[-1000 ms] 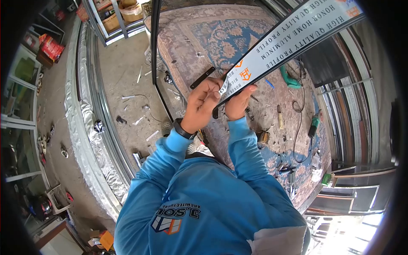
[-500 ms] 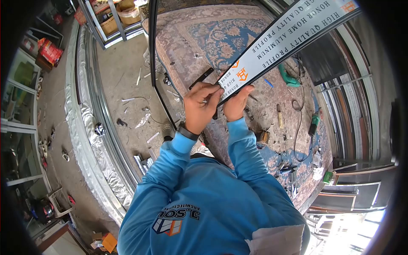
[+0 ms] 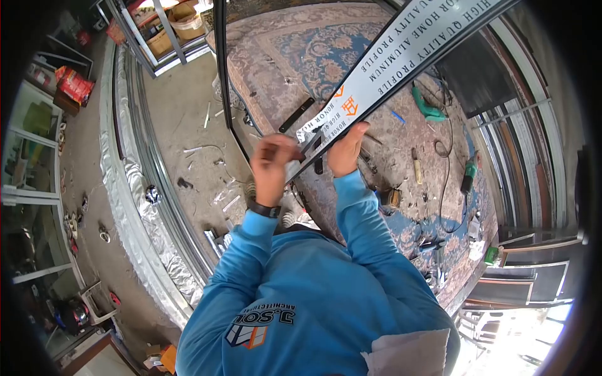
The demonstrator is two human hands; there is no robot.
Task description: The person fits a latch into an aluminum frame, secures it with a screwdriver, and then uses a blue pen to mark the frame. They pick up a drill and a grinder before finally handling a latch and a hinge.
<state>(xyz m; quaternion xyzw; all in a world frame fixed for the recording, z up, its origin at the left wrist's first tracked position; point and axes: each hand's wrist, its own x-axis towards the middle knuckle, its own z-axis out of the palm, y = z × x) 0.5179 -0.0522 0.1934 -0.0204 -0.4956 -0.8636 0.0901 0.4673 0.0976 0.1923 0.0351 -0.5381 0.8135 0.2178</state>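
A long dark aluminum profile (image 3: 417, 70), faced with printed white protective film (image 3: 389, 66), slants from the upper right down to my hands. My right hand (image 3: 344, 152) grips its lower edge near the end, thumb up along the side. At the end, my left hand (image 3: 271, 164), wearing a dark wristband, is closed on the loosened edge of the film; its fingers are partly blurred. Crinkled film stands up beside those fingers, and a strip of dark surface shows beneath it. A black flat bar (image 3: 296, 114) lies just beyond on the carpet.
A patterned carpet (image 3: 326, 47) bears a green power tool (image 3: 427, 105), another green tool (image 3: 468, 177), cords and scraps. A dark upright frame (image 3: 221, 75) stands left of my hands. Long profiles (image 3: 141, 169) lie along the left floor; more profiles (image 3: 517, 156) stack at right.
My left hand has moved left and down from the profile's face, pulling film up at the end. The profile has shifted slightly left and down; my right hand keeps its hold.
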